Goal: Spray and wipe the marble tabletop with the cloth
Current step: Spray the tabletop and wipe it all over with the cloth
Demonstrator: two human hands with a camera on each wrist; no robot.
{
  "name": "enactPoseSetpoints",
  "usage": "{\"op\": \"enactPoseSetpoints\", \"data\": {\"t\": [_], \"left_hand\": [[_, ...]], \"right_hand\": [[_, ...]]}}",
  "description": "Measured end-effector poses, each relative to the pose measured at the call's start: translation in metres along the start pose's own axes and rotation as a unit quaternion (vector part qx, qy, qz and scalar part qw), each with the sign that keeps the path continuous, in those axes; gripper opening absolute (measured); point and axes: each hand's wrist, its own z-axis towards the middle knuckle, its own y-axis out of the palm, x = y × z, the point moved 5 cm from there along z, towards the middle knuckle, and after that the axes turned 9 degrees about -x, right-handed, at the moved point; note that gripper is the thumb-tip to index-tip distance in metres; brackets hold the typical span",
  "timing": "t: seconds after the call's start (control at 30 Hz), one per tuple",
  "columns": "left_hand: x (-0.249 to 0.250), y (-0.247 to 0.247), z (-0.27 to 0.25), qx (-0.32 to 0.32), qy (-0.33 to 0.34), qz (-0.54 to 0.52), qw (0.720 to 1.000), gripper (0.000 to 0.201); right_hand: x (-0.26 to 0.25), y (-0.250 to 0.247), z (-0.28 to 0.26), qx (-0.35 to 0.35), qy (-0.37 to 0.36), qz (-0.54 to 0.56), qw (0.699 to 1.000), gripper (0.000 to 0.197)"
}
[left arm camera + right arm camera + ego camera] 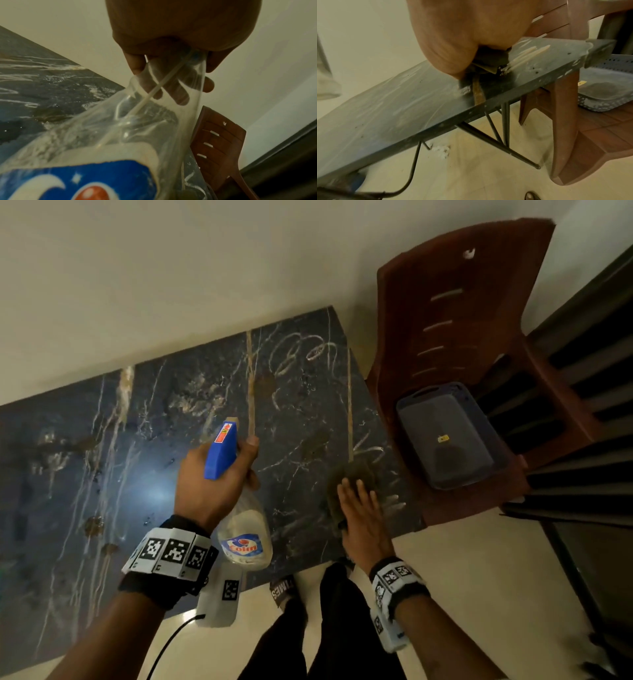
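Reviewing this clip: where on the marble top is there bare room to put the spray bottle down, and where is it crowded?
The marble tabletop is bare from the wall edge to the near edge, everywhere left of the spray bottle in the left hand. The near right corner is crowded: the right hand presses the cloth there, beside the brown chair holding a grey tray.

We see a cream wall (171, 268), a pale tiled floor (462, 559), and a brown plastic chair (462, 302) holding a grey tray (479, 470).
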Motion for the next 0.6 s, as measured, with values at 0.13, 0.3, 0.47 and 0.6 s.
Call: {"op": "enactPoseSetpoints", "data": {"t": [0.13,0.3,0.47,0.6], "left_hand": [[-0.003,0.022,-0.001,-0.033,-0.001,0.014,0.999,0.040],[-0.004,0.046,-0.004,-0.071,0.004,0.026,0.997,0.045],[-0.003,0.066,-0.003,-0.089,0.015,0.047,0.995,0.048],[-0.002,0.073,-0.008,-0.109,0.019,0.046,0.993,0.044]], "right_hand": [[-0.002,0.009,-0.021,-0.029,-0.075,-0.064,0.995,0.092],[0.066,-0.018,-0.037,0.004,0.026,-0.093,0.995,0.091],[0.035,-0.009,-0.023,0.026,0.094,-0.028,0.995,0.079],[0.012,0.016,-0.050,-0.023,-0.018,-0.070,0.997,0.089]]}}
